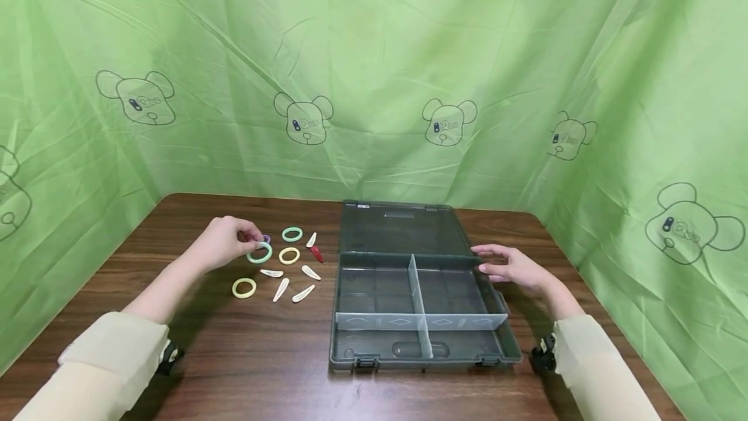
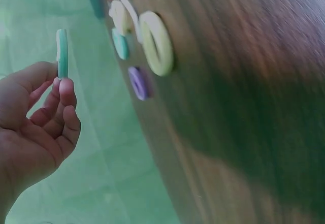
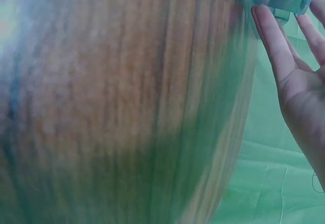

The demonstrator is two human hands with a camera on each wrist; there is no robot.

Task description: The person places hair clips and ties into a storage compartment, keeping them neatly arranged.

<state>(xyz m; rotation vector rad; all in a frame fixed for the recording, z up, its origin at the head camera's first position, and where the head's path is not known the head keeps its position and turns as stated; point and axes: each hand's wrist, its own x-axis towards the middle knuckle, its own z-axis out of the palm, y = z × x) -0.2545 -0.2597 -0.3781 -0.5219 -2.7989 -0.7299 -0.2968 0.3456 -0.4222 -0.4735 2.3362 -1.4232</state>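
My left hand (image 1: 229,242) pinches a teal hair tie (image 1: 260,253) between thumb and fingertips. In the left wrist view that hair tie (image 2: 62,54) stands edge-on above the fingers. Around the left hand lie a purple hair tie (image 2: 138,83), another teal hair tie (image 1: 292,234), two yellow hair ties, one of them near the forearm (image 1: 243,288), several white snap hair clips (image 1: 303,293) and a red hair clip (image 1: 317,253). My right hand (image 1: 514,270) rests on the right edge of a grey translucent organizer box (image 1: 376,284), its fingers fairly straight near the hinge.
The box lies with its lid (image 1: 403,229) folded back towards the green curtain (image 1: 374,70). White dividers (image 1: 403,321) split the tray into compartments. All of it sits on a brown wooden table (image 1: 263,356), closed in by curtain at the back and sides.
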